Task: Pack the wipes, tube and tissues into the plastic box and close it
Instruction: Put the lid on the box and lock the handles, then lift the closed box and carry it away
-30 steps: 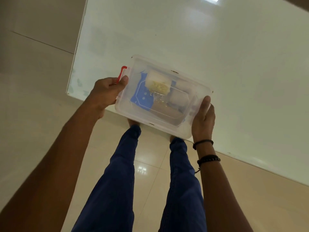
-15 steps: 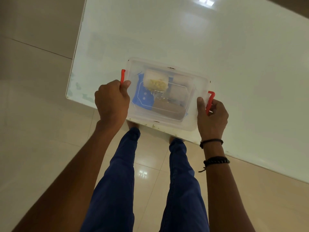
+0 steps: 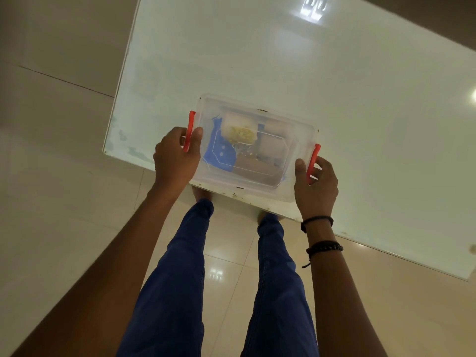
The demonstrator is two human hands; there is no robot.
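Plastic box (image 3: 257, 181), one, lidded, sits at the near edge of the white table (image 3: 283, 60). Two red latches: left hand (image 3: 176, 157) curls around one (image 3: 189, 130), right hand (image 3: 315, 188) around the other (image 3: 312, 162). Inside, blurred: blue pack (image 3: 221, 153), yellow-printed packet (image 3: 240, 131).

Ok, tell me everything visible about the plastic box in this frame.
The plastic box is a clear, rectangular tub with its translucent lid on. It sits flat at the near edge of the white table. A red latch stands at each short end: the left hand closes on the left one, the right hand on the right one. Through the lid show a blue pack, a pale pack with yellow print and blurred whitish shapes.
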